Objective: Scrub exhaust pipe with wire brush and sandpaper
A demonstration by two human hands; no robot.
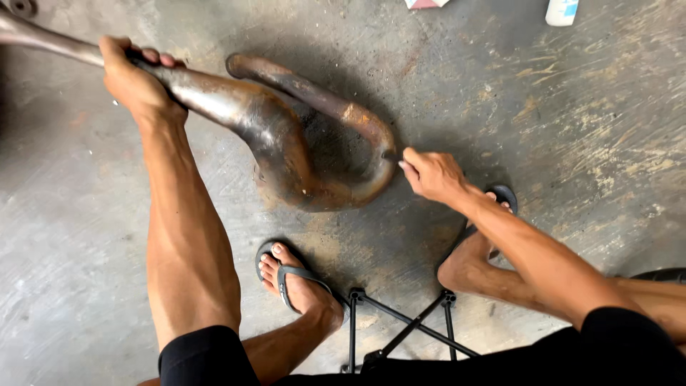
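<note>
Stained grey concrete floor (pixel 572 143) fills the view. On it lies a rusty bent exhaust pipe (pixel 286 143), its curved belly resting on the floor. Our left hand (pixel 132 75) is wrapped tight around the pipe's narrow upper section. Our right hand (pixel 429 174) is closed on a small dark tool, its tip touching the pipe's outer bend. Both feet wear black sandals (pixel 286 275) near a black metal stool frame (pixel 400 332).

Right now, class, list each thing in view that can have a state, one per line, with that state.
Left hand: closed around the pipe's narrow end.
Right hand: pinching a small tool at the bend.
Curved metal pipe: rusty, scorched, bend resting on the floor.
White bottle: on the floor, cropped by the frame.
</note>
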